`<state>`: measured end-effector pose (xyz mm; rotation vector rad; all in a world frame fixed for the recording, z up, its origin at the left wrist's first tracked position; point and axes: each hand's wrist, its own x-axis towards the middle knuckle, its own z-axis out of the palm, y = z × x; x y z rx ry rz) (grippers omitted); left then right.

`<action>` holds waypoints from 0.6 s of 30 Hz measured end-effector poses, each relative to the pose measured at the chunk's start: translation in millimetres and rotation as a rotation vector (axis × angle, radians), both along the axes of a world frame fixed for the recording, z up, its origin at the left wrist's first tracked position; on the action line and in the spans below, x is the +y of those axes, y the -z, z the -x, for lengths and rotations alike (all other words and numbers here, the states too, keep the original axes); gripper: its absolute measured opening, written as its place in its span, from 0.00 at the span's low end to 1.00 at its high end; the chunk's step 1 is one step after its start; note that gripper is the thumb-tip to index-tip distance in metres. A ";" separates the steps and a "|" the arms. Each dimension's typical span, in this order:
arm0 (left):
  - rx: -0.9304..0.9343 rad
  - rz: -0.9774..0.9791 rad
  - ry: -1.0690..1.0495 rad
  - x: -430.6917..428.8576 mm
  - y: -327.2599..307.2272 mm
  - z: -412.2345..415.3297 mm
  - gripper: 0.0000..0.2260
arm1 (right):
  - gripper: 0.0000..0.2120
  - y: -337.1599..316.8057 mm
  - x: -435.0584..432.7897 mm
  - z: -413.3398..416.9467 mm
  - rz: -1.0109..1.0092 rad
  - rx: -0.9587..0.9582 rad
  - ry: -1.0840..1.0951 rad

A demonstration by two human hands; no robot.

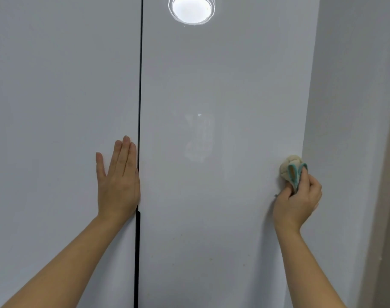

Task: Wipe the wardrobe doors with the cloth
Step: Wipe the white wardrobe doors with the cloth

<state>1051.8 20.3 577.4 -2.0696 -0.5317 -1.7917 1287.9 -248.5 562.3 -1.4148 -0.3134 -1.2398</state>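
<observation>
Two glossy white wardrobe doors fill the view, the left door [56, 107] and the right door [223, 218], split by a thin dark gap [140, 96]. My left hand [117, 181] lies flat with straight fingers on the left door, right beside the gap. My right hand [297, 201] grips a bunched beige cloth with a teal edge [290, 167] and presses it against the right door near its right edge. A faint smeared patch [198, 138] shows on the right door between my hands.
A round ceiling lamp reflects in the right door at the top [191, 10]. A white wall [349, 107] adjoins the wardrobe on the right, with a beige door frame [389, 196] at the far right edge.
</observation>
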 end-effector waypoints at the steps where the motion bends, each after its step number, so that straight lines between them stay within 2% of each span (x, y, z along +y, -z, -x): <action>1: 0.003 0.001 0.003 -0.1 -0.1 0.2 0.23 | 0.25 1.6 1.4 1.1 -0.029 0.028 -0.005; 4: -0.004 -0.006 0.015 0.5 0.1 -0.1 0.23 | 0.25 7.5 10.0 9.9 -0.108 0.087 -0.039; 7: -0.021 -0.024 0.015 2.2 1.2 -0.8 0.24 | 0.26 16.6 26.1 25.9 -0.113 0.058 -0.082; 13: -0.028 -0.034 0.018 4.2 1.4 -0.5 0.24 | 0.30 35.3 82.6 74.6 0.111 -0.139 -0.103; 18: 0.009 -0.059 0.026 7.2 0.1 7.6 0.24 | 0.27 37.7 134.1 127.9 0.299 -0.272 -0.160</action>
